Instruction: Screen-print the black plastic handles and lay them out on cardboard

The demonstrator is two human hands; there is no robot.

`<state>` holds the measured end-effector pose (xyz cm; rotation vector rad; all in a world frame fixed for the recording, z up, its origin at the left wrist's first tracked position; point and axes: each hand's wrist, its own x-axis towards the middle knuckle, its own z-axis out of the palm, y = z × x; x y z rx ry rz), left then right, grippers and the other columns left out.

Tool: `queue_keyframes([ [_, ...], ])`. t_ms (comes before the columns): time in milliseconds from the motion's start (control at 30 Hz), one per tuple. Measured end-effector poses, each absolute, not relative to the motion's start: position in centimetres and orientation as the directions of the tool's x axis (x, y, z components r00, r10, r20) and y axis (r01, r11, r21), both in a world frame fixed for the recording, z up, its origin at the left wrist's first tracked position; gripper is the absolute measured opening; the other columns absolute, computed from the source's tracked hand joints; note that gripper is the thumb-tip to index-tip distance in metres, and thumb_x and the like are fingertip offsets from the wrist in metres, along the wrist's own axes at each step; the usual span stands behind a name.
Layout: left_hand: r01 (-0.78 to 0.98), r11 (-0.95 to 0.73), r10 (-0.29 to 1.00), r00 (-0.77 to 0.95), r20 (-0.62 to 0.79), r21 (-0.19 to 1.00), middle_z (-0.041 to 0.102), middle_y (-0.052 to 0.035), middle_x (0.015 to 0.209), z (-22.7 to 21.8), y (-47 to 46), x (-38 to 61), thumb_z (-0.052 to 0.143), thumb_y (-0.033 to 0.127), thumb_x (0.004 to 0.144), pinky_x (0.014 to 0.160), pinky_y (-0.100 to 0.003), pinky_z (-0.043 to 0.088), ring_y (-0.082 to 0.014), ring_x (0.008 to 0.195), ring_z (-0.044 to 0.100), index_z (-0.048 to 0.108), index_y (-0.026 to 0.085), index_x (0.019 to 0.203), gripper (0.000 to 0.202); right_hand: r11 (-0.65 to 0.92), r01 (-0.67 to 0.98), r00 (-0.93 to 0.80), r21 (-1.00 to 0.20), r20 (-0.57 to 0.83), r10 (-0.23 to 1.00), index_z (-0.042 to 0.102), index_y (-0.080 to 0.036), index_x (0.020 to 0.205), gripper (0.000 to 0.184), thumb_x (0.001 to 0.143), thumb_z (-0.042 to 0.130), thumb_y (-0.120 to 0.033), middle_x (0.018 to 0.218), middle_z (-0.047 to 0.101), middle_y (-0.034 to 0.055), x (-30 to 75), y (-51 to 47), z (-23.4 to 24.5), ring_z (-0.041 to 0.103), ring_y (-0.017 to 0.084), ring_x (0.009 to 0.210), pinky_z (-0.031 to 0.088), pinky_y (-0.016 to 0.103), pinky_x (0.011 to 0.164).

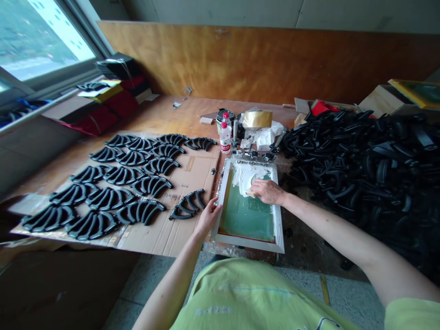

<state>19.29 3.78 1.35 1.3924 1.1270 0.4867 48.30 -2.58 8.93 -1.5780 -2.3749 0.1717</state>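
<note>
A screen-printing frame with a silver-grey rim and green mesh lies in front of me. White ink is spread thickly across its far part. My right hand is closed on a small squeegee, pressed into the ink; fingers and ink hide most of the tool. At the frame's left edge, my left hand grips the rim, its fingertips partly out of sight. Just left of that hand, a black curved, ribbed plastic part lies on the cardboard.
Rows of similar black parts cover the cardboard's left side. A large heap of black parts rises on the right. Behind the frame stand clamps, red-capped bottles and a roll of tape. A wooden board backs the table.
</note>
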Motion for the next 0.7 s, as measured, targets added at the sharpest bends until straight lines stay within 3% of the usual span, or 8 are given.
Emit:
queue_keyframes([
  [167, 0.335, 0.161, 0.840, 0.448, -0.307, 0.929, 0.067, -0.0030, 0.085, 2.0, 3.7, 19.3, 0.061, 0.055, 0.078, 0.065, -0.024, 0.046, -0.0166, 0.075, 0.062, 0.054, 0.019, 0.132, 0.066, 0.249, 0.933, -0.181, -0.259, 0.258, 0.949, 0.065, -0.018, 0.080, 0.015, 0.085, 0.052, -0.012, 0.084, 0.063, 0.0064, 48.2, -1.5, 8.3, 0.055, 0.020, 0.085, 0.039, 0.028, 0.070],
  [300, 0.342, 0.158, 0.849, 0.431, -0.304, 0.926, 0.067, -0.0032, 0.084, 2.7, 3.5, 19.5, 0.063, 0.055, 0.076, 0.066, -0.025, 0.047, -0.0168, 0.076, 0.062, 0.057, 0.017, 0.129, 0.066, 0.343, 0.894, -0.257, -0.288, 0.298, 0.919, 0.067, -0.017, 0.087, 0.019, 0.085, 0.050, -0.008, 0.091, 0.064, 0.0082, 47.8, -3.1, 7.0, 0.055, 0.022, 0.092, 0.042, 0.030, 0.076],
  [400, 0.337, 0.189, 0.847, 0.419, -0.326, 0.922, 0.067, -0.0030, 0.082, 3.8, 3.4, 19.6, 0.065, 0.056, 0.073, 0.064, -0.025, 0.047, -0.0167, 0.074, 0.062, 0.056, 0.016, 0.129, 0.069, 0.327, 0.864, -0.229, -0.384, 0.280, 0.932, 0.068, -0.020, 0.092, 0.012, 0.086, 0.058, -0.016, 0.088, 0.065, 0.0048, 48.3, -2.6, 7.7, 0.057, 0.019, 0.085, 0.043, 0.029, 0.076],
  [500, 0.297, 0.249, 0.814, 0.451, -0.365, 0.922, 0.066, -0.0020, 0.079, 6.2, 3.3, 19.6, 0.067, 0.057, 0.071, 0.058, -0.024, 0.046, -0.0162, 0.068, 0.061, 0.051, 0.018, 0.135, 0.077, 0.160, 0.889, -0.053, -0.429, 0.251, 0.967, 0.065, -0.025, 0.115, 0.032, 0.083, 0.067, -0.024, 0.097, 0.067, 0.0028, 49.1, 0.5, 9.8, 0.059, 0.018, 0.084, 0.043, 0.027, 0.075],
  [600, 0.241, 0.277, 0.795, 0.487, -0.363, 0.930, 0.066, -0.0010, 0.079, 9.9, 3.4, 19.6, 0.067, 0.057, 0.073, 0.053, -0.022, 0.044, -0.0141, 0.062, 0.059, 0.051, 0.022, 0.135, 0.074, -0.028, 0.918, 0.126, -0.396, 0.224, 0.966, 0.049, -0.029, 0.139, 0.060, 0.082, 0.069, -0.030, 0.106, 0.067, 0.0041, 50.7, 3.3, 12.3, 0.060, 0.018, 0.083, 0.041, 0.026, 0.071],
  [700, 0.178, 0.226, 0.826, 0.486, -0.286, 0.958, 0.066, -0.0025, 0.082, 14.0, 4.1, 20.5, 0.057, 0.062, 0.080, 0.049, -0.022, 0.044, -0.0123, 0.060, 0.057, 0.064, 0.020, 0.116, 0.056, -0.214, 0.895, 0.352, -0.390, 0.325, 0.878, 0.048, -0.025, 0.139, 0.053, 0.089, 0.059, -0.037, 0.104, 0.067, 0.0066, 54.3, 2.9, 13.6, 0.059, 0.019, 0.082, 0.041, 0.027, 0.071],
])
